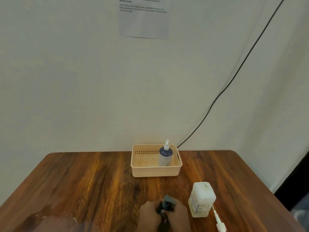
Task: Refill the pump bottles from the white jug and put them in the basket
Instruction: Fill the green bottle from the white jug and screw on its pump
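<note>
A dark pump bottle (164,220) with a grey pump head (169,200) stands at the table's near edge. My left hand (149,215) grips its body from the left. My right hand (179,213) wraps its neck just below the pump head. To the right stands the white jug (201,199), upright, its round mouth uncapped. A loose white pump head (219,221) with its tube lies beside the jug's base. Farther back, the peach basket (156,171) holds one blue-and-white pump bottle (165,156), upright at its right side.
The wooden table (93,183) stands against a pale wall. A black cable (234,76) runs down the wall to behind the basket. A wet-looking patch (45,220) shows at the table's near left. A printed sheet (144,17) hangs on the wall.
</note>
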